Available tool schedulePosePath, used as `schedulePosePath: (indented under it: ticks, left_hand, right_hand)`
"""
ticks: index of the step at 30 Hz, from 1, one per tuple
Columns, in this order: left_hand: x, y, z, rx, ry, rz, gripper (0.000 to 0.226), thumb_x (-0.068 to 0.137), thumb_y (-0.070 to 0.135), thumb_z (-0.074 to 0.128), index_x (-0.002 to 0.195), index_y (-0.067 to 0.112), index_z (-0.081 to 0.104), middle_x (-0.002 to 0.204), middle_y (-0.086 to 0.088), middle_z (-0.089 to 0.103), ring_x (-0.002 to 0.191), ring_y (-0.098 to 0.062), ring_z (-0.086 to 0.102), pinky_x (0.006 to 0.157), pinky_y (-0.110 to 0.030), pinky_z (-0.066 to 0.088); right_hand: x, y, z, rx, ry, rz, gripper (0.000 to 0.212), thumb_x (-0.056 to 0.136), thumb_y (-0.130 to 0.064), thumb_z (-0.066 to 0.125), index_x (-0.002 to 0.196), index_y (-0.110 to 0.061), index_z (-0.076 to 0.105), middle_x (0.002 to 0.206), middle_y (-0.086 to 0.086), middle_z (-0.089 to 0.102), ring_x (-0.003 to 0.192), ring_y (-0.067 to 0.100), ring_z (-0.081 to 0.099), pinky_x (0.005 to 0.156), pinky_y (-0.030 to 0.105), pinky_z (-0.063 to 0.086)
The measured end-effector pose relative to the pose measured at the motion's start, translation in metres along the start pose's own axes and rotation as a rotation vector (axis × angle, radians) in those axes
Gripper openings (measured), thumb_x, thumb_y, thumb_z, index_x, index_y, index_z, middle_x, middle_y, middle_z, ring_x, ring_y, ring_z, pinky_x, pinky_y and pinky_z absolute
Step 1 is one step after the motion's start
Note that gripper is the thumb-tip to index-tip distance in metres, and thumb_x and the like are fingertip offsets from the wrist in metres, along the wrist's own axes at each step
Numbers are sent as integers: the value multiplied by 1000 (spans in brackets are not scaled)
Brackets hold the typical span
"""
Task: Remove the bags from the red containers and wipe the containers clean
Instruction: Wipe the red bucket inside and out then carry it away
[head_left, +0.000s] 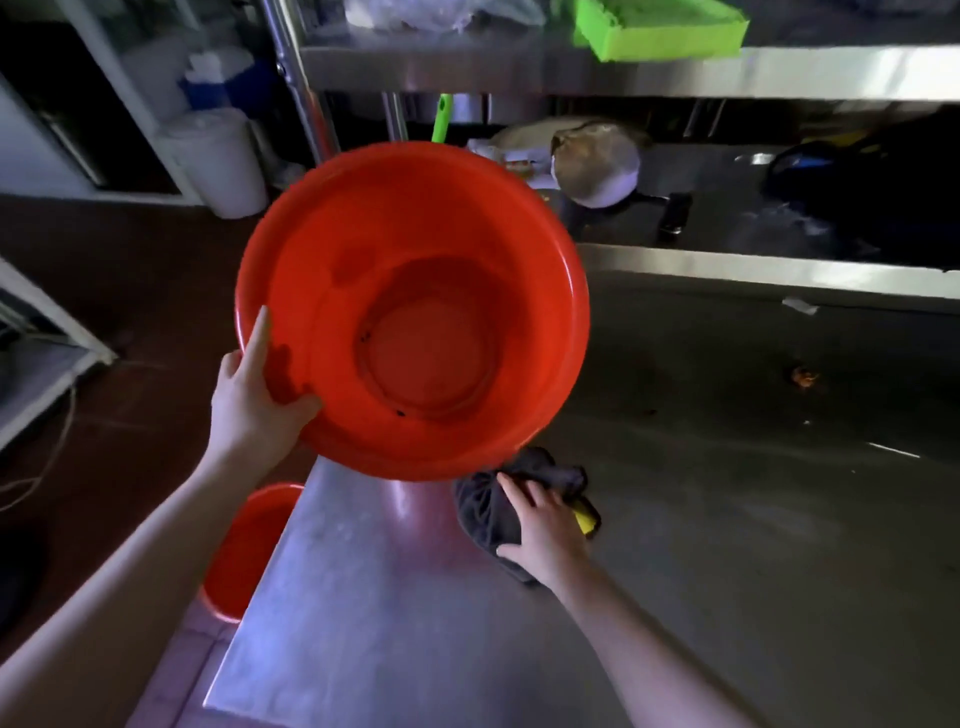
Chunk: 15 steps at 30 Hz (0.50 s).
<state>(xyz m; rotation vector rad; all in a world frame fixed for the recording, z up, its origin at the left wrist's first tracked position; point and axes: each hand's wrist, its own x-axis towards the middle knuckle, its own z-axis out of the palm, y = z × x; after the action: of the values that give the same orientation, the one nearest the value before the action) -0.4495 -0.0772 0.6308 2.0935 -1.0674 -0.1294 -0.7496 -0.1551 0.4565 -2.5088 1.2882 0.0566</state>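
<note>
The rim of a red container (415, 312) is gripped by the left hand (254, 400), with the thumb hooked inside the wall and the fingers laid along the outside. The container is held in the air above the near left part of a steel table (363, 597). It is tilted so that its mouth is turned up towards the camera, and its axis from rim to base slopes down and away. Inside, a few small dark specks are seen around the edge of the base and a darker patch on the wall.

A dark cloth (488, 504) lying on the table is clasped by the right hand (545, 530), with the fingers bent over it. A yellow item (587, 519) shows just beyond the cloth. A second red container (249, 545) stands lower, beside the table's left edge; its contents cannot be made out.
</note>
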Motion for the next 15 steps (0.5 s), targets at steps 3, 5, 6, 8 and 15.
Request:
schedulePosePath:
  ticks: [3,5,6,8,15]
  left_hand:
    - [-4,3,7,-51,55,-105,105,75,11,77,151,49,15,122,-3,37,105,-15,41,60,-18,46]
    - [-7,6,11,-166,76,-191,104,75,7,75,150,51,17,120,0,33,105,-20,45,42,-22,51]
    - [-10,9,12,-208,82,-225,104,76,6,75,149,52,17,121,0,33,106,-23,47,43,-26,54]
    - [-14,14,12,-181,95,-255,103,75,11,74,148,54,15,128,-5,36,114,-30,48,65,-42,60]
    - [-32,26,11,-143,108,-237,106,64,25,70,151,49,14,127,-8,39,108,-24,49,91,-37,45]
  right_hand:
    - [-5,6,7,-60,26,-57,73,81,-37,68,144,-28,34,133,3,50,122,29,46,99,40,38]
    - [-14,11,11,-86,30,-95,55,83,-29,63,134,-25,43,125,2,55,120,28,48,95,41,39]
    - [-21,13,15,-96,29,-115,49,84,-27,60,131,-24,46,121,2,57,118,27,49,92,40,40]
    - [-37,21,21,-70,28,-143,43,84,-27,58,126,-23,50,117,2,59,116,27,51,91,38,41]
    - [-69,34,-49,502,259,-62,33,73,-8,73,104,-16,67,97,-2,68,95,23,64,83,31,48]
